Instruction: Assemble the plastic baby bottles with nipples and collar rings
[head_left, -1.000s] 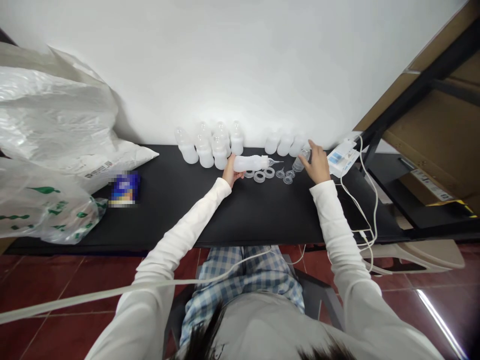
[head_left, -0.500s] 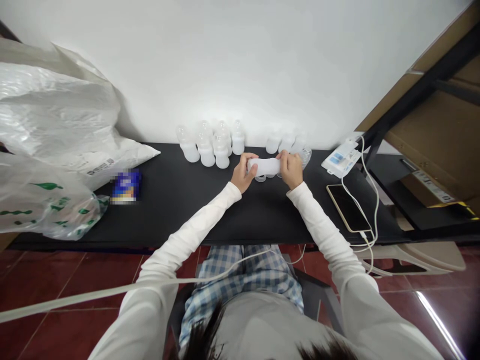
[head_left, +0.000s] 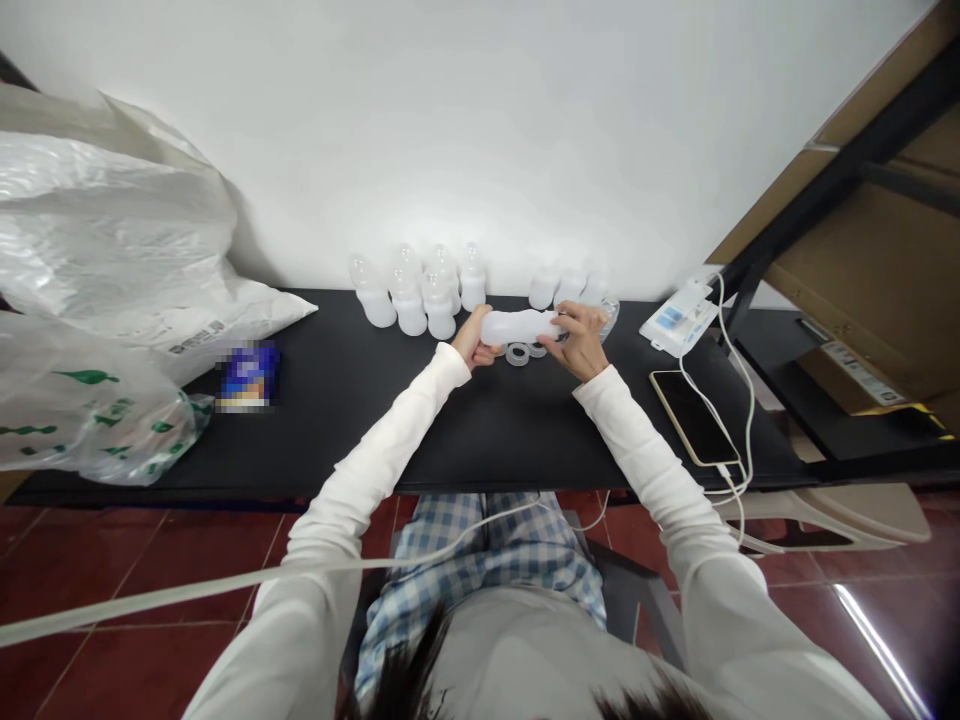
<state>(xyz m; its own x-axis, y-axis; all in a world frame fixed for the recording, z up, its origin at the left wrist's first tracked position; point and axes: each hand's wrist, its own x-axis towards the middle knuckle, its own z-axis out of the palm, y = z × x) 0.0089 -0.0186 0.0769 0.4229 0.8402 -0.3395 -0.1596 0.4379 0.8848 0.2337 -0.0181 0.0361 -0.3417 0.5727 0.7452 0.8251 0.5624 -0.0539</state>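
Between my hands a white translucent baby bottle lies sideways, just above the table. My left hand is wrapped round its left end. At the right end, the fingers and thumb of my right hand pinch the bottle; what else they hold, if anything, is hidden. Just below the bottle several clear rings lie on the black table. Several bottles with clear domed caps stand to the left of my hands. Behind my right hand are several uncapped white bottles and some clear caps, partly covered.
Large white plastic bags fill the left side, beside a blue packet. On the right lie a phone with a white cable and a white and blue package. A white wall rises behind the table.
The bottle has shifted slightly left with my left hand, which now wraps its end from below. My right hand's fingers have opened out along the right end. More of the rings shows.
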